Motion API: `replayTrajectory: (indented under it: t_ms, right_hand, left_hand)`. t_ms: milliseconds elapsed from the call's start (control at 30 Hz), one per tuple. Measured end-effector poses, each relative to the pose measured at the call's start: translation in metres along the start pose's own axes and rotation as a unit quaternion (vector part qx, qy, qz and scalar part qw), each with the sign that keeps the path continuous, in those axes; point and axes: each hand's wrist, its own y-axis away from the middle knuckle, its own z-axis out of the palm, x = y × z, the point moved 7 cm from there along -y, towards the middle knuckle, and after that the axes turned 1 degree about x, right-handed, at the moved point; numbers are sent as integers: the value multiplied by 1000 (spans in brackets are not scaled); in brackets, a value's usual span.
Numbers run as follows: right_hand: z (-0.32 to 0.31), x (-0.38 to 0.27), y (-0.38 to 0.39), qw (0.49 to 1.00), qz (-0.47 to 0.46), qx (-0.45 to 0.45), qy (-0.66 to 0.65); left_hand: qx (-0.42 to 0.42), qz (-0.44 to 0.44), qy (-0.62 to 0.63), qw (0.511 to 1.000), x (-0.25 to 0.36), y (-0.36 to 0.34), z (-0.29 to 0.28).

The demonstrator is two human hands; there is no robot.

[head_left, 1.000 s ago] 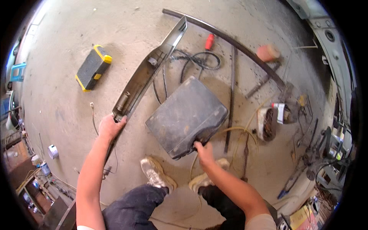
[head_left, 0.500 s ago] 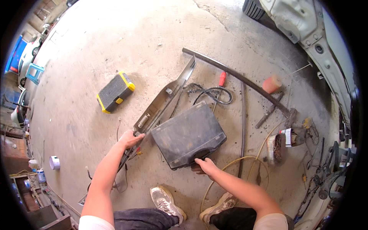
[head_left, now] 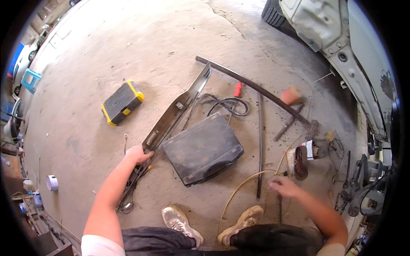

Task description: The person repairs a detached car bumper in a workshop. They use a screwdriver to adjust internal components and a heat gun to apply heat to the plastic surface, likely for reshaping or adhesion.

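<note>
My left hand [head_left: 139, 154] is closed on the lower end of a long grey channel-shaped trim piece [head_left: 171, 113], which slants up to the right. Wires and thin dark parts trail below that hand. A closed, dusty black tool case [head_left: 203, 147] lies just to the right, its handle facing me; neither hand touches it. My right hand [head_left: 285, 187] hovers over a yellowish hose [head_left: 243, 187], fingers curled and blurred, so what they hold, if anything, cannot be made out. Below it a thin dark rod-like tool [head_left: 280, 208] points toward me.
A black-and-yellow box [head_left: 123, 102] lies at the left. Beyond the case are a looped black cable [head_left: 239, 106], a red handle [head_left: 238, 89] and a long metal bar [head_left: 256, 87]. A hammer [head_left: 290, 121] lies farther right, near a white vehicle body [head_left: 329, 30].
My right hand has let go of the black case's handle and moved right, over the hose. My left hand still grips the trim piece. The whole view has shifted slightly.
</note>
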Motion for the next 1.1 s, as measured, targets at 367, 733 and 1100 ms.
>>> replayTrajectory:
  t_ms: [367, 733, 1100]
  right_hand:
    - [77, 82, -10, 974, 54, -32, -217]
    - [197, 196, 145, 808, 292, 21, -511]
    - [458, 275, 188, 685, 399, -94, -603]
  left_hand:
    - [148, 17, -95, 984, 5, 8, -10]
    - [37, -142, 378, 914, -105, 258, 133]
    - [-366, -367, 384, 764, 32, 409, 420]
